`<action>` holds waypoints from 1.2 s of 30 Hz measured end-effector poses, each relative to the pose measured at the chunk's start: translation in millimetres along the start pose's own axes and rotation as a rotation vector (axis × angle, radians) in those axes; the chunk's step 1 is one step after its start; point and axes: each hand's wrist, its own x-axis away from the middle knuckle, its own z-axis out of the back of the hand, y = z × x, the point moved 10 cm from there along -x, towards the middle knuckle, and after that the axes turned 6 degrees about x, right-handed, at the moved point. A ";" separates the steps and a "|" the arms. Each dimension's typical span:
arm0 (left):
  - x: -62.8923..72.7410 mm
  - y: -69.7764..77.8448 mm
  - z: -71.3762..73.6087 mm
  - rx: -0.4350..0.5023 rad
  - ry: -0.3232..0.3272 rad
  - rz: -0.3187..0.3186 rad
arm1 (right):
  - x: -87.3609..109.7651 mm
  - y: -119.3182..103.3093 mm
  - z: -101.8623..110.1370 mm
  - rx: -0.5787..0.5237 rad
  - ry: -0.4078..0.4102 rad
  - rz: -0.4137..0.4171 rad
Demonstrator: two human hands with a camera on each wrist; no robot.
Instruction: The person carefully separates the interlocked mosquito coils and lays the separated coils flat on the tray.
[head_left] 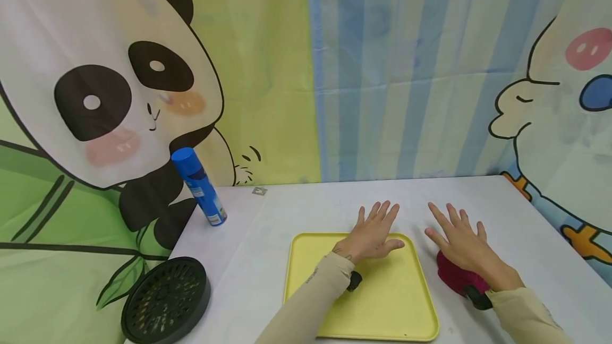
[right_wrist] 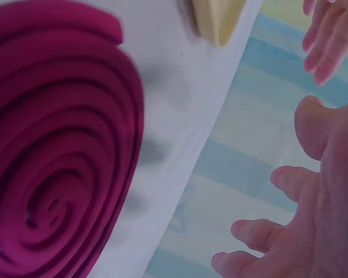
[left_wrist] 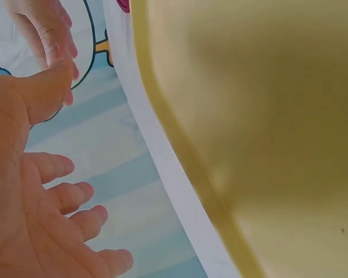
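Note:
My left hand [head_left: 370,235] hovers over the far part of a yellow tray [head_left: 382,301], fingers stretched out and holding nothing. To the right of the tray my right hand [head_left: 464,246] is held with fingers spread, also with nothing in it. Under the right hand lies a dark red coiled roll [head_left: 451,275], partly hidden by that hand and wrist. In the right wrist view the roll [right_wrist: 58,150] shows its spiral end, apart from the fingers. The left wrist view shows the left palm [left_wrist: 46,202] beside the tray's rim.
A blue spray can [head_left: 200,187] with a blue cap stands at the table's left edge. Nearer on the left is a round black slotted holder [head_left: 167,299]. A small grey tag [head_left: 260,191] lies near the back edge. Printed curtains hang behind the white table [head_left: 248,280].

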 end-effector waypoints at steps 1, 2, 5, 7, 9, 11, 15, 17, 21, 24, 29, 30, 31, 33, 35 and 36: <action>-2.5 3.1 -1.3 -0.008 -0.001 -0.009 | 1.4 3.4 0.9 -0.001 0.002 -0.003; -4.7 5.8 -2.6 -0.014 -0.006 -0.016 | 2.5 6.6 1.4 0.000 0.001 -0.009; -10.6 14.3 -5.5 -0.009 -0.026 -0.033 | 5.4 15.6 2.9 0.000 0.005 -0.021; -13.7 20.2 -6.2 0.006 -0.038 -0.050 | 7.0 21.5 2.7 0.005 0.003 -0.031; -16.1 25.9 -6.6 0.029 -0.052 -0.059 | 8.7 28.1 1.8 0.012 -0.001 -0.041; -19.1 31.6 -6.9 0.050 -0.059 -0.069 | 10.6 34.7 0.7 0.013 -0.004 -0.049; -25.8 41.8 -9.2 0.086 -0.065 -0.078 | 15.0 49.6 -1.4 0.000 -0.013 -0.069; -29.2 45.4 -11.8 0.101 -0.067 -0.077 | 16.6 57.2 -2.2 -0.007 -0.016 -0.083; -34.5 48.7 -20.7 0.087 -0.080 -0.066 | 18.7 70.2 -5.3 -0.010 -0.030 -0.116; -36.9 48.5 -30.7 0.039 -0.098 -0.057 | 20.8 76.9 -8.4 -0.003 -0.037 -0.129; -38.3 46.5 -46.3 -0.026 -0.128 -0.042 | 26.8 84.6 -14.4 0.023 -0.026 -0.126; -38.3 46.3 -48.1 -0.031 -0.130 -0.037 | 27.9 85.5 -15.7 0.027 -0.023 -0.124; -38.3 46.4 -49.3 -0.034 -0.130 -0.032 | 28.9 86.5 -17.4 0.031 -0.020 -0.120; -38.4 47.9 -51.0 -0.037 -0.132 -0.025 | 30.0 87.5 -19.8 0.037 -0.019 -0.118; -38.4 51.9 -51.0 -0.051 -0.133 -0.032 | 30.7 88.5 -22.5 0.036 -0.026 -0.117; -38.6 54.5 -51.1 -0.057 -0.134 -0.037 | 31.1 88.9 -23.9 0.037 -0.031 -0.119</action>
